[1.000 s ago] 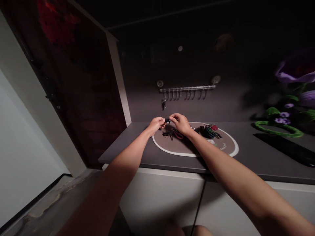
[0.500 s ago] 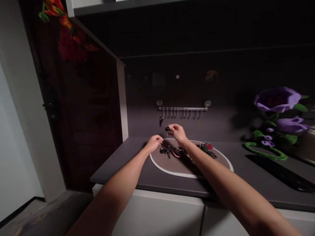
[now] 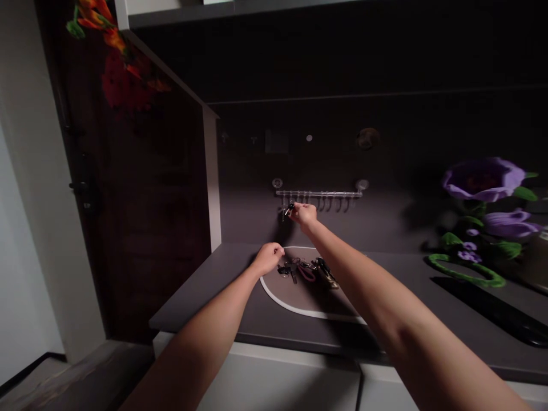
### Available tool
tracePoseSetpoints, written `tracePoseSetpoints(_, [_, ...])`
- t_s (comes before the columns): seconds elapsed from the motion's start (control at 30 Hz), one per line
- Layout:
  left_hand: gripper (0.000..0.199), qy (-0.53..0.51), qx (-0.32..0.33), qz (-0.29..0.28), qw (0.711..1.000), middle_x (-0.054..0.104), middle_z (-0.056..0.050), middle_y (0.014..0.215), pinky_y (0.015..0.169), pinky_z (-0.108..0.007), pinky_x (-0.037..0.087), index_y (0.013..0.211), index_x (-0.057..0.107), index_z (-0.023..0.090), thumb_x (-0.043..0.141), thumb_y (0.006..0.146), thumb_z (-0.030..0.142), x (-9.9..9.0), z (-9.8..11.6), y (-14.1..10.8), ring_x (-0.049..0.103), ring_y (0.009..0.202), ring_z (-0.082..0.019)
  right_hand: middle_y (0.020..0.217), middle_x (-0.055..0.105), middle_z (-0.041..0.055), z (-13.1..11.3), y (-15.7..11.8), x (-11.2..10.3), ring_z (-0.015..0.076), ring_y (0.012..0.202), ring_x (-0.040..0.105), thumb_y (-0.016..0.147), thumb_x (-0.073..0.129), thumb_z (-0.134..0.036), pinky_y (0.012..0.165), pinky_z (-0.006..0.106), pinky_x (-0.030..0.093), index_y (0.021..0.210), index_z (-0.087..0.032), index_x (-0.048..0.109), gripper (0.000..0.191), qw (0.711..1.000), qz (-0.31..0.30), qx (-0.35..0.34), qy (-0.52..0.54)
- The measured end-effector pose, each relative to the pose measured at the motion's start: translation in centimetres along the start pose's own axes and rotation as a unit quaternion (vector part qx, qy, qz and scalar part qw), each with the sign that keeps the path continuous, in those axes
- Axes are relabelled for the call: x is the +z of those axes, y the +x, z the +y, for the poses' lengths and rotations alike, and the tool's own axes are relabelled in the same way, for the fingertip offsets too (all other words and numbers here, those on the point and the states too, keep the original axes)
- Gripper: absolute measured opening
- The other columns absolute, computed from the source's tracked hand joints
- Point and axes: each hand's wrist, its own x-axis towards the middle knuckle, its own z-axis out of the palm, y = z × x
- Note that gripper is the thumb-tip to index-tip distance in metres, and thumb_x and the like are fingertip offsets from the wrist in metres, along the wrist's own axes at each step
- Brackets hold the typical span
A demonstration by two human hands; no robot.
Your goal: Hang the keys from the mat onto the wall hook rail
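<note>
My right hand [image 3: 305,214] pinches a small black key bunch [image 3: 290,209] just below the left part of a clear hook rail [image 3: 319,194] on the back wall. Another key [image 3: 282,214] hangs from the rail's left end, close beside it. My left hand [image 3: 270,257] has its fingers curled together over the left edge of an oval mat [image 3: 295,312]; whether it holds anything is hidden. On the mat lie dark keys [image 3: 284,270], a pink loop [image 3: 306,274] and more key bunches [image 3: 327,274], partly covered by my right forearm.
Purple flowers [image 3: 483,180] with a green ring [image 3: 466,272] stand at the right, behind a long black object [image 3: 492,311] on the counter [image 3: 205,297]. A dark door [image 3: 158,228] is at the left, and a cabinet [image 3: 299,51] overhangs the counter.
My right hand has moved up and slightly left with the black key bunch, to the rail's hooks. My left hand stays near the mat's edge. The view has shifted slightly.
</note>
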Motion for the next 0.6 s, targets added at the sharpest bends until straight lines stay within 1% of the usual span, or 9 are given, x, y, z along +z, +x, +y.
tracePoseSetpoints(0.17, [0.021,0.0,-0.004,0.002,1.0,0.057,-0.001,0.061,0.056,-0.022,0.036,0.071,0.062,0.013,0.042,0.074,0.02,-0.08,0.06,0.0,0.05,0.058,-0.011,0.047,0.05,-0.0033,0.02,0.8,0.66,0.0068,0.044,0.051,0.079,0.049,-0.012,0.044,0.018,0.046,0.065,-0.015,0.048,0.015,1.0,0.017,0.015,0.004])
tracePoseSetpoints(0.33, [0.022,-0.008,-0.005,0.005,1.0,0.058,-0.001,0.062,0.058,-0.022,0.037,0.071,0.062,0.013,0.042,0.074,0.021,-0.17,0.12,-0.04,0.05,0.058,-0.011,0.048,0.05,-0.0029,0.05,1.06,0.89,0.0069,0.043,0.051,0.079,0.049,-0.011,0.042,0.018,0.047,0.064,-0.015,0.047,0.016,0.999,0.029,0.032,0.012])
tracePoseSetpoints(0.53, [0.02,-0.033,-0.024,0.013,0.999,0.058,-0.001,0.06,0.057,-0.022,0.038,0.071,0.061,0.013,0.043,0.074,0.022,-0.05,-0.15,0.01,0.05,0.056,-0.011,0.043,0.047,-0.0032,0.7,0.97,0.47,0.0082,0.044,0.052,0.078,0.051,-0.01,0.043,0.018,0.048,0.063,-0.015,0.048,0.015,0.999,0.001,0.043,0.017])
tracePoseSetpoints(0.6, [0.02,-0.039,-0.026,0.014,0.999,0.057,-0.001,0.06,0.057,-0.022,0.038,0.071,0.061,0.013,0.043,0.073,0.021,-0.01,-0.28,0.06,0.05,0.056,-0.011,0.042,0.047,-0.0031,0.95,0.96,0.33,0.0086,0.044,0.052,0.078,0.051,-0.01,0.043,0.019,0.048,0.063,-0.015,0.048,0.015,0.999,0.003,0.046,0.017])
